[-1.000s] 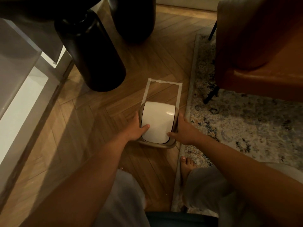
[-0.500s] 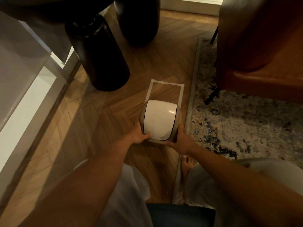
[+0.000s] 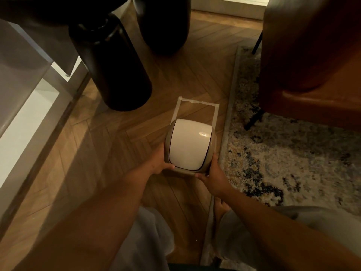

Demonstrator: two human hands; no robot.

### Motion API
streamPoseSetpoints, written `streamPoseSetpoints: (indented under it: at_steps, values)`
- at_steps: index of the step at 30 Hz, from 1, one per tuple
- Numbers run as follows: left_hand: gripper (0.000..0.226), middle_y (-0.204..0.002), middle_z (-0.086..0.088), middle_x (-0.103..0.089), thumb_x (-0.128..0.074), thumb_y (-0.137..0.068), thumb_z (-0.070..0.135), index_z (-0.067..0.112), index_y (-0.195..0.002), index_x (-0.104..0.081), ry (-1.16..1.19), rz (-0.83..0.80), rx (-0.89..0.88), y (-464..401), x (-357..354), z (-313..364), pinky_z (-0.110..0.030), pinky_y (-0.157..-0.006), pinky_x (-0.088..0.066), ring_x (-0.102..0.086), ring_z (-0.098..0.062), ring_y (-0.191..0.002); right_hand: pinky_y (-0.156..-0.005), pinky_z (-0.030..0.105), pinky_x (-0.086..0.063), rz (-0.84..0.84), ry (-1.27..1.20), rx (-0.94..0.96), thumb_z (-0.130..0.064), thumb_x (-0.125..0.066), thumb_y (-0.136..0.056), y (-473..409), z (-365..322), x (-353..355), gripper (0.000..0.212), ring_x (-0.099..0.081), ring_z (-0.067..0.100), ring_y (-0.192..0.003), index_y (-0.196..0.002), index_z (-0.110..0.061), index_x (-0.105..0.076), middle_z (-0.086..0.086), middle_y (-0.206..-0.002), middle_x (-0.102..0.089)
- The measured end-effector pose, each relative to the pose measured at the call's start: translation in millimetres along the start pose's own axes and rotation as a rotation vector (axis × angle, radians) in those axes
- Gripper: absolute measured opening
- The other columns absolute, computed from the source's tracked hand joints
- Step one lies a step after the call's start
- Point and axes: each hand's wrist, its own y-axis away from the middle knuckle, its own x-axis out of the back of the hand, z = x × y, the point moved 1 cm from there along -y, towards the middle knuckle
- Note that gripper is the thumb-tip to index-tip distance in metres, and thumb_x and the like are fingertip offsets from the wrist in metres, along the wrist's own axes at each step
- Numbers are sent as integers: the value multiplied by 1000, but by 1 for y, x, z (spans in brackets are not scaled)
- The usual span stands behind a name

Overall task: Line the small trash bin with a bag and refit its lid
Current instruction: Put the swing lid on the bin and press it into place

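A small beige trash bin (image 3: 213,137) with a white swing lid (image 3: 188,143) is held above the wooden floor, its lid on top and facing me. My left hand (image 3: 159,163) grips its left lower side and my right hand (image 3: 212,174) grips its right lower corner. A rectangle of white tape (image 3: 197,103) marks the floor just beyond the bin. No bag is visible.
Two tall dark round vases (image 3: 109,65) (image 3: 162,24) stand on the floor at the back left. A brown leather chair (image 3: 312,55) stands on a patterned rug (image 3: 293,153) at the right. A white shelf unit (image 3: 25,106) runs along the left. My bare foot (image 3: 221,207) is below the bin.
Both hands have slid from the bin's sides to its lower edge, and the bin has risen off the taped floor mark and come toward me.
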Motion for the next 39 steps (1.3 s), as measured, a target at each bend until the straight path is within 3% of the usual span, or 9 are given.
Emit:
streamPoseSetpoints:
  at_steps: [7,18,23,26,28,33,35,37,39]
  values:
    - [114,-153,-9,-37,-91,-65,16,13,-154,-20,92,69,-77,-27,-1,11,-39,-115,-30,-34,-22,-140,-105,48,-49,70,17,57,-14,-84,-79,-34,-5,17,110,-48,19,-135,-158,-28,-9,1,-151,-44]
    - [111,-152,-4,-39,-90,-65,26,22,-153,-23,85,141,-101,-85,7,12,-27,-106,-29,-36,-19,-139,-100,43,-52,64,29,91,-15,-82,-80,-94,-2,35,103,-57,23,-121,-157,-27,-14,1,-143,-52]
    - [100,-150,-3,-41,-87,-70,27,22,-151,-28,84,203,-148,-108,11,21,-22,-102,-31,-35,-5,-127,-101,43,-51,58,16,113,-11,-79,-83,-124,-1,48,100,-56,23,-123,-157,-22,-14,3,-144,-51]
    - [96,-149,-7,-43,-86,-72,29,18,-151,-32,70,225,-155,-120,14,25,-34,-110,-35,-39,-18,-135,-103,41,-50,51,17,120,-14,-79,-83,-141,-1,55,99,-54,21,-127,-157,-22,-14,3,-145,-51]
    - [94,-149,-6,-43,-85,-73,29,18,-150,-32,71,241,-155,-128,14,27,-32,-109,-35,-40,-17,-135,-105,40,-49,46,4,119,-14,-80,-82,-150,-2,59,100,-52,20,-130,-157,-23,-14,1,-146,-50]
    - [86,-140,-1,-51,-83,-74,32,22,-146,-37,45,255,-150,-153,19,39,-21,-91,-37,-52,-5,-104,-113,41,-42,38,-44,138,-7,-79,-82,-177,-8,71,107,-45,16,-138,-160,-24,-8,1,-152,-45]
    - [87,-139,-3,-53,-85,-72,32,20,-145,-38,11,255,-133,-170,26,49,-23,-88,-38,-55,-10,-104,-112,29,-41,43,-55,140,-5,-78,-83,-192,-10,78,107,-43,6,-136,-161,-21,-6,-2,-152,-44]
    - [89,-143,-6,-51,-87,-70,27,16,-145,-38,-8,246,-111,-187,35,58,-25,-96,-33,-51,-21,-124,-96,2,-38,63,-29,153,-5,-79,-83,-207,-14,84,107,-41,-8,-123,-161,-17,-6,-5,-145,-45]
    - [88,-143,-8,-50,-87,-70,23,15,-143,-40,-12,239,-80,-204,41,65,-27,-99,-32,-46,-25,-131,-88,-1,-36,85,5,147,-7,-80,-82,-221,-17,88,106,-44,-2,-122,-160,-15,-9,-2,-144,-48]
